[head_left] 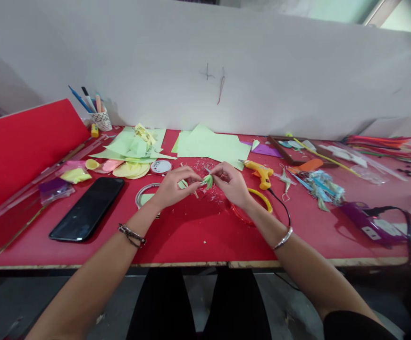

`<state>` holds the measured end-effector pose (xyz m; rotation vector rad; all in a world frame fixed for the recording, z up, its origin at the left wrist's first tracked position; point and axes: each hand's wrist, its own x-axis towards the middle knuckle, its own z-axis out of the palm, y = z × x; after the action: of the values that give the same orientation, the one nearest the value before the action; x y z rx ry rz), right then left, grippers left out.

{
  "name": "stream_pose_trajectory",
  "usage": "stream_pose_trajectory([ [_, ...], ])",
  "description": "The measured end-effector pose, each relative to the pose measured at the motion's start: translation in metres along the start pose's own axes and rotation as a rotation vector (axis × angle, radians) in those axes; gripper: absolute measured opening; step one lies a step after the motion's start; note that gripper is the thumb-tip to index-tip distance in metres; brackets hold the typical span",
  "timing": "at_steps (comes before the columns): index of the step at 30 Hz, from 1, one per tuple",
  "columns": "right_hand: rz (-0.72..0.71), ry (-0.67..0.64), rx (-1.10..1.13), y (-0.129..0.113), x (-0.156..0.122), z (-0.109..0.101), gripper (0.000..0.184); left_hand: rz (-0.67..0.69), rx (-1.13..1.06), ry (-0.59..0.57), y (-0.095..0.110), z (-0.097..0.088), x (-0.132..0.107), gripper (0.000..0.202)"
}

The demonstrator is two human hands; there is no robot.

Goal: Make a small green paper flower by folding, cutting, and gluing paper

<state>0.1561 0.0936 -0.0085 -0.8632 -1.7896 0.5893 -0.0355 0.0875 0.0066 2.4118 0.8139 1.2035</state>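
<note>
Both my hands meet over the middle of the red table (191, 236). My left hand (175, 186) and my right hand (231, 182) pinch a small piece of fringed green paper (208, 180) between their fingertips, just above the tabletop. A thin stick (194, 192) pokes out under my left fingers. Small paper scraps lie scattered below the hands. A beaded bracelet sits on my left wrist and a metal bangle on my right.
A black phone (88, 208) lies to the left, a round ring (145, 193) by my left hand. Green paper sheets (212, 144) and yellow cutouts (130, 169) lie behind. A yellow glue gun (260, 172), yellow-red rings (262, 196), paper scraps (320, 186) and a purple device (368, 219) sit right. Pen cup (101, 118) at back left.
</note>
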Motion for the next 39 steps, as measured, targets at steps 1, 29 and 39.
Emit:
stream_pose_trajectory([
  [1,-0.002,-0.005,-0.002,0.0002,-0.0001,0.0,0.009,0.013,0.003,0.005,-0.0007,0.0001,-0.0002,0.012],
  [29,-0.1,-0.171,-0.18,-0.0067,-0.0006,-0.0023,0.012,-0.037,0.101,0.168,-0.0093,-0.0017,0.0002,0.01],
  [39,-0.038,-0.155,-0.282,-0.0045,-0.0011,-0.0008,0.005,-0.036,0.138,0.198,-0.0039,-0.0054,0.0009,0.009],
])
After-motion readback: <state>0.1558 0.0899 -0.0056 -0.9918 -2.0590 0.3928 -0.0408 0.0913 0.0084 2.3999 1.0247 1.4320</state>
